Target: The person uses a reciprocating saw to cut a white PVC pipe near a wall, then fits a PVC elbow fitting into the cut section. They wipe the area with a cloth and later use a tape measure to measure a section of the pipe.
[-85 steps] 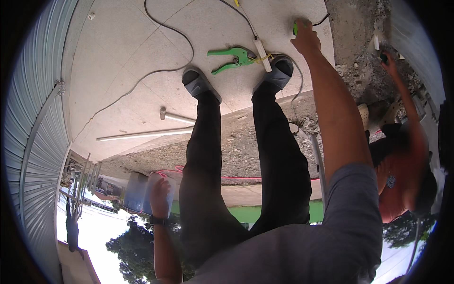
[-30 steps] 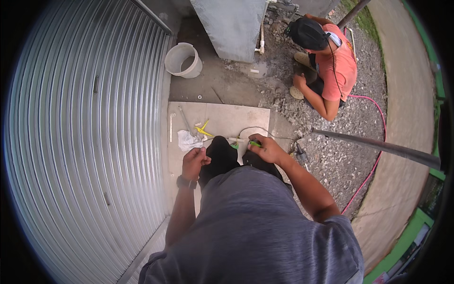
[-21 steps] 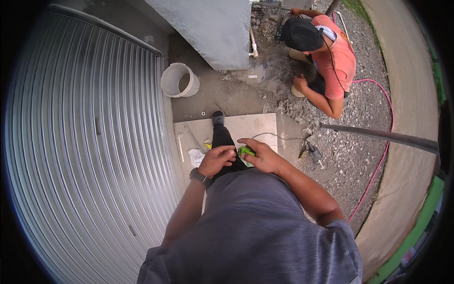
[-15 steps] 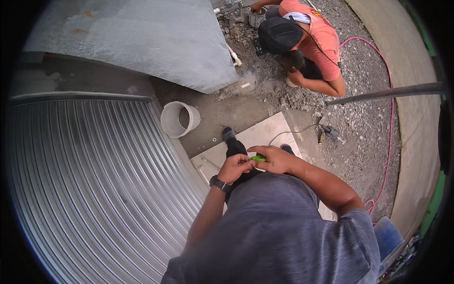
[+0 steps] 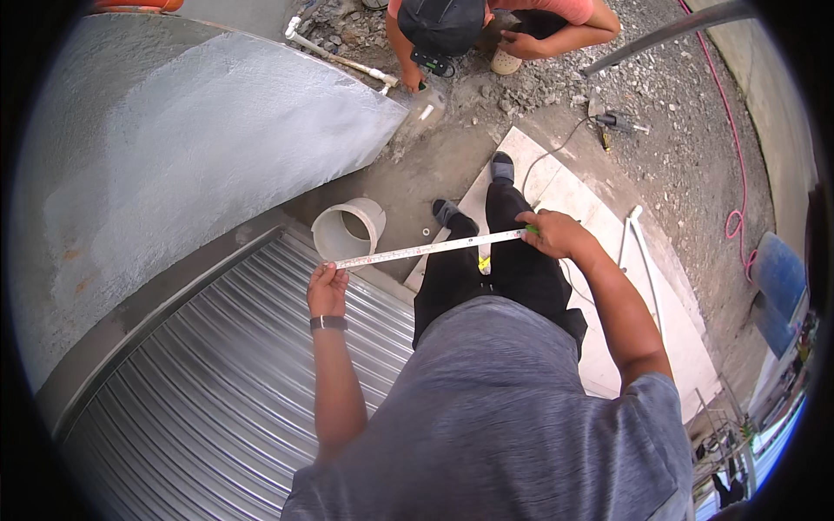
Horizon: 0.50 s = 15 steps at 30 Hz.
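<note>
A pale tape measure blade [image 5: 432, 248] is stretched out level between my two hands, in front of my dark trousers. My left hand [image 5: 327, 288], with a dark wristband, pinches the blade's free end near the corrugated metal shutter [image 5: 226, 382]. My right hand [image 5: 551, 234] is closed around the green tape measure case, mostly hidden in my palm. I stand on a pale slab [image 5: 556, 187], shoes pointing away from me.
A white bucket [image 5: 349, 231] stands by the shutter's edge below a grey rendered wall [image 5: 208, 148]. Another person [image 5: 486, 26] crouches over rubble and a white pipe at the top. A power tool [image 5: 615, 122], cable, red hose [image 5: 738, 174] and metal bar [image 5: 669, 30] lie on the gravel.
The tape, held bunched between both hands at my waist, is now pulled out long, my left hand moving out toward the shutter. The view has swung round from the ground.
</note>
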Tool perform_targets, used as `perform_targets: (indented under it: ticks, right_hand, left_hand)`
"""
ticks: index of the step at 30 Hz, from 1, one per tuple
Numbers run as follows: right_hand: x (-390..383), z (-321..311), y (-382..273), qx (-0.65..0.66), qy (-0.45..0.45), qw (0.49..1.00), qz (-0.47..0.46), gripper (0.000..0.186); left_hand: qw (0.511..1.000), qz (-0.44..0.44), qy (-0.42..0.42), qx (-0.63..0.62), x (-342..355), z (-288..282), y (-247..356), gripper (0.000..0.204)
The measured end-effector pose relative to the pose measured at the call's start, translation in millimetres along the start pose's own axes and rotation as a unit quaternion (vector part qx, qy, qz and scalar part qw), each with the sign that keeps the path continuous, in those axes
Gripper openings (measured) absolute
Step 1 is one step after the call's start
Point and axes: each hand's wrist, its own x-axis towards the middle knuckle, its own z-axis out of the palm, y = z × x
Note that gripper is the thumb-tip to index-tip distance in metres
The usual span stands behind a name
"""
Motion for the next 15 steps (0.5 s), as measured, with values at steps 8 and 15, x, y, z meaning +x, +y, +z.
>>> perform_targets:
  ticks: [8, 15]
  right_hand:
    - [16.9, 26.9, 102.2, 0.012, -0.009, 0.998, 0.055, 0.022]
    - [34.0, 44.0, 178.8, 0.002, 0.068, 0.983, 0.171, 0.019]
  left_hand:
    - [0.997, 0.013, 0.054, 0.060, 51.7, 89.4, 4.4, 0.046]
    - [0.951, 0.112, 0.009, 0.289, 55.9, 202.7, -4.7, 0.050]
